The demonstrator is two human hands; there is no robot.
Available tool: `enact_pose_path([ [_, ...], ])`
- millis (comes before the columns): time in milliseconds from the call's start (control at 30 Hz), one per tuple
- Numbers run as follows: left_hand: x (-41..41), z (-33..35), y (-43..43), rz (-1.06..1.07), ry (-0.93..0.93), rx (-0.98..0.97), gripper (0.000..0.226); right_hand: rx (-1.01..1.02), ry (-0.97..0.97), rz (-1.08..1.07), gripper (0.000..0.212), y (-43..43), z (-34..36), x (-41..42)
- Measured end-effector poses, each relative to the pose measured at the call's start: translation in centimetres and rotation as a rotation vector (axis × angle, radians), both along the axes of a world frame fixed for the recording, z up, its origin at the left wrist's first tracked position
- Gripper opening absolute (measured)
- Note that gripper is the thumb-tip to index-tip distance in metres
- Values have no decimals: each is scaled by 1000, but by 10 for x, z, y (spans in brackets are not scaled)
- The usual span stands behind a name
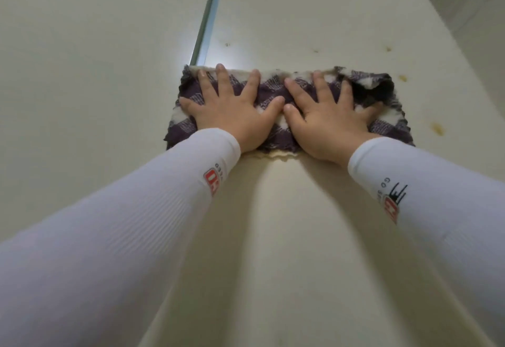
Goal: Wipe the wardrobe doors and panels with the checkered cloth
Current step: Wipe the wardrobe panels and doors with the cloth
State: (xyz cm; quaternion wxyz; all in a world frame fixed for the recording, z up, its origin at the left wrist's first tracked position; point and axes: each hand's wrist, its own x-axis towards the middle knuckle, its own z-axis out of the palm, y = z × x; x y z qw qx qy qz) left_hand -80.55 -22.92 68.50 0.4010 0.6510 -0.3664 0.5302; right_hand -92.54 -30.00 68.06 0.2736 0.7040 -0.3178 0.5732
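Head view. The checkered cloth (297,92), purple and cream, lies pressed flat against a cream wardrobe panel (300,13). Its long axis runs from 9 o'clock to 3 o'clock across the picture.

The left hand (232,111) lies on the 9 o'clock half of the cloth, the right hand (328,117) on the 3 o'clock half. The thumbs are almost touching at the middle. Neither grip is closed: on both hands the fingers are spread wide and the palm is flat. The cloth is held by downward pressure only, not pinched. The hands are equally near the cloth.

A metal strip (207,21) runs from the cloth's upper left corner toward 12 o'clock, along what appears to be the seam between two doors. Yellowish spots (437,129) lie on the panel just past the cloth's 3 o'clock end, with further marks toward 1 o'clock.

Judgement: the cloth lies broadside, so a push toward 12 o'clock would clear the widest band. The spots at 3 o'clock would call for a sideways stroke led by the right hand.
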Motion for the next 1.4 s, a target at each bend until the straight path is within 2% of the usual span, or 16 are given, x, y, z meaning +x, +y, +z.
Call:
enact_pose_path([
  [433,13,111,18,19,36,7,69,-7,16,20,49,14,121,19],
  [700,3,124,6,67,72,-54,73,-52,36,50,50,5,136,5],
  [1233,-149,142,-90,2,-76,20,69,63,-117,-5,51,-92,144,-147],
  [1400,-164,148,-100,0,-110,49,68,77,-137,-16,51,-104,145,-161],
])
